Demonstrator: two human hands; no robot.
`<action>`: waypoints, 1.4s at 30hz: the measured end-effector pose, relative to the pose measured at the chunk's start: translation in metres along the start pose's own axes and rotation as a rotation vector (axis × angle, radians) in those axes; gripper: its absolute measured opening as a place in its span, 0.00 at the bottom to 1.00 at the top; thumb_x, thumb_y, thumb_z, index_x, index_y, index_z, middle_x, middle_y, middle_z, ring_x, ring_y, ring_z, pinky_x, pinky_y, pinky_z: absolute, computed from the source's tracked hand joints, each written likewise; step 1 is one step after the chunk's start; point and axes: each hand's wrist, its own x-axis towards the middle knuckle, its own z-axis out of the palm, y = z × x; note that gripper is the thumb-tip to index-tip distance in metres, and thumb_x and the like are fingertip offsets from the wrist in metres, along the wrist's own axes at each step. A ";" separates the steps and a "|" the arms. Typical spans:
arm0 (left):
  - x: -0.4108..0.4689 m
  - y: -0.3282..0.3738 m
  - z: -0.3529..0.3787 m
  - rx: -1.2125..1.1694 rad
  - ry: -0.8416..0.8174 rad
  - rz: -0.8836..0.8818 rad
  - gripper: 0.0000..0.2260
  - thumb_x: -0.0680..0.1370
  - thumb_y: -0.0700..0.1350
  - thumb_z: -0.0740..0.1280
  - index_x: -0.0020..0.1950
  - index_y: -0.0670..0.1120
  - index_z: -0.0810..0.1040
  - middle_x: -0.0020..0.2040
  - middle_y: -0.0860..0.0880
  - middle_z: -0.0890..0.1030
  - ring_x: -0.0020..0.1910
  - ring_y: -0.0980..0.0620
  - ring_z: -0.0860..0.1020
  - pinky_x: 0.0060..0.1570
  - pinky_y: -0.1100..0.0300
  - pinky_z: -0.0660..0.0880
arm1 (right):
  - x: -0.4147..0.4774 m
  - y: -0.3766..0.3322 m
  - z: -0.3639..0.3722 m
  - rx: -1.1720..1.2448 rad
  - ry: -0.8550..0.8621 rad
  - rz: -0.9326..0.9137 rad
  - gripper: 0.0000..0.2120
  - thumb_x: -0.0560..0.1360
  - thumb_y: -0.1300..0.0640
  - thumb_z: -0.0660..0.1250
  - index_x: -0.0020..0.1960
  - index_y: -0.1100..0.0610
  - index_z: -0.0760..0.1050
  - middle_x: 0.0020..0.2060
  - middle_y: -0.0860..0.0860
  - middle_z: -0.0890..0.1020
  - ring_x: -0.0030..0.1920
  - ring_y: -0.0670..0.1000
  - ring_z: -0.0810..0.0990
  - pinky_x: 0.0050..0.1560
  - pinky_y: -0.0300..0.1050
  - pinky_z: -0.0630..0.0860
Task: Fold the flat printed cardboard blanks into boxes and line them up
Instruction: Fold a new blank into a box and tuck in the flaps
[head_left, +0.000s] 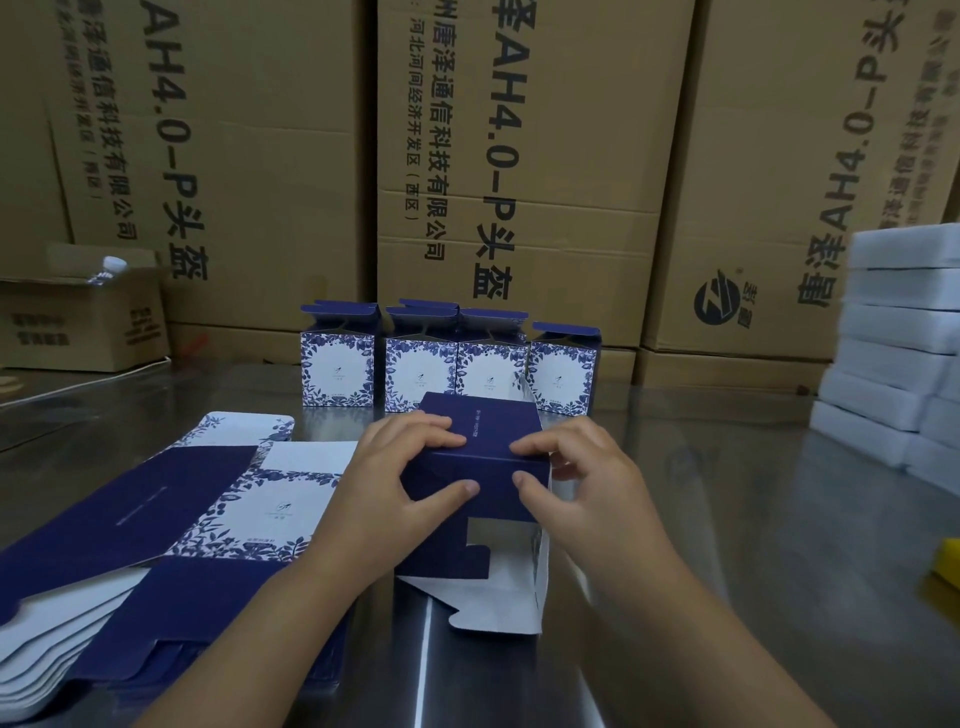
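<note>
A half-formed navy box (485, 431) with white inner flaps lies on its side in front of me on the steel table (727, 493). My left hand (395, 478) grips its left side, fingers on top and thumb on the near face. My right hand (576, 467) grips the right side the same way. A stack of flat blue-and-white printed blanks (171, 514) lies to the left. Several folded boxes (452, 364) with floral fronts and open top flaps stand in a row behind.
Tall brown shipping cartons (519, 156) wall off the back. A small open carton with a bottle (78, 322) sits at far left. White foam blocks (904, 343) are stacked at the right edge. A yellow object (948, 564) shows at the right.
</note>
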 end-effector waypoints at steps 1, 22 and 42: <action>0.000 0.001 0.000 0.003 0.003 0.004 0.16 0.68 0.47 0.76 0.51 0.60 0.76 0.57 0.64 0.74 0.61 0.66 0.67 0.57 0.79 0.58 | 0.000 0.000 0.000 0.008 0.009 0.009 0.10 0.69 0.58 0.71 0.47 0.45 0.79 0.46 0.39 0.74 0.48 0.43 0.74 0.47 0.30 0.69; 0.000 0.001 0.002 -0.006 -0.007 -0.009 0.11 0.71 0.46 0.73 0.51 0.56 0.78 0.56 0.61 0.77 0.60 0.65 0.68 0.58 0.77 0.60 | 0.004 0.003 -0.004 -0.018 0.115 0.073 0.05 0.65 0.56 0.77 0.37 0.51 0.81 0.38 0.43 0.78 0.37 0.43 0.78 0.38 0.44 0.77; 0.001 0.014 0.005 -0.028 0.047 0.048 0.12 0.71 0.43 0.74 0.51 0.55 0.82 0.50 0.65 0.77 0.57 0.67 0.69 0.57 0.78 0.59 | 0.001 0.000 0.004 -0.085 0.103 -0.003 0.07 0.66 0.54 0.77 0.42 0.46 0.83 0.43 0.38 0.78 0.50 0.40 0.70 0.50 0.26 0.63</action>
